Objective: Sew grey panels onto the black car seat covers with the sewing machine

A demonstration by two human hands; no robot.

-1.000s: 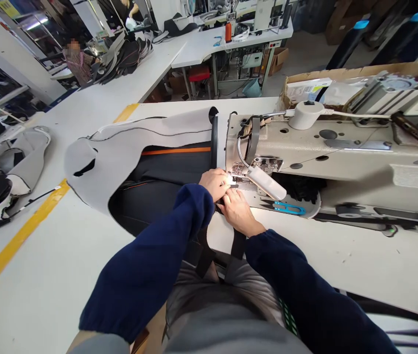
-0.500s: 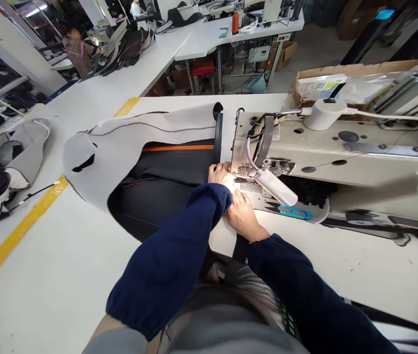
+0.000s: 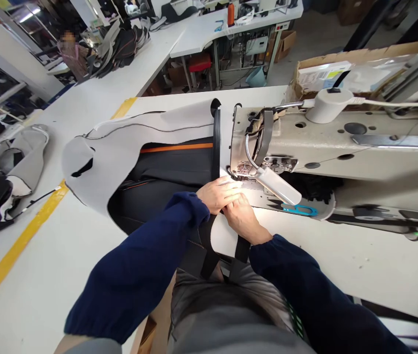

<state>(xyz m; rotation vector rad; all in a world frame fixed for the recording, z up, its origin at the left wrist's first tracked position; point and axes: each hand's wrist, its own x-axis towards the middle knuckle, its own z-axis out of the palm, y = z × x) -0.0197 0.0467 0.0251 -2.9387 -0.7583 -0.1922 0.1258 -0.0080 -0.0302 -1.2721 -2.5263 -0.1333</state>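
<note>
Nearness to the sewing head (image 3: 246, 169): left hand (image 3: 216, 195) ahead, by a little

I had both bare hands together at the near corner of the sewing machine (image 3: 326, 135), the left hand laid over the edge of the fabric cover (image 3: 116, 162) and the right hand (image 3: 243, 219) tucked up against it from the nearer side. Their fingers overlapped or met, and they hid whatever lay beneath. From my distance I could not tell whether either one pinched the material or only pressed on it.

The relation that mattered was this: the sewing head sat just beyond the fingertips and slightly to their right, with the left hand a touch nearer to it. The cover's bulk spread out to the left on the white table (image 3: 79, 255), pale side folded around dark panels (image 3: 179, 169). Its black strip (image 3: 216, 142) ran lengthwise away from the body, its near end close to the left hand and its length beside the machine's end rather than across it. On the body side, a pale flap (image 3: 224, 237) with dark borders hung from below the hands towards the lap.

A small lamp (image 3: 280, 188) lit the fingertips. The blue snips (image 3: 300, 210) rested to the right, apart from both hands, with the right hand the nearer.
</note>
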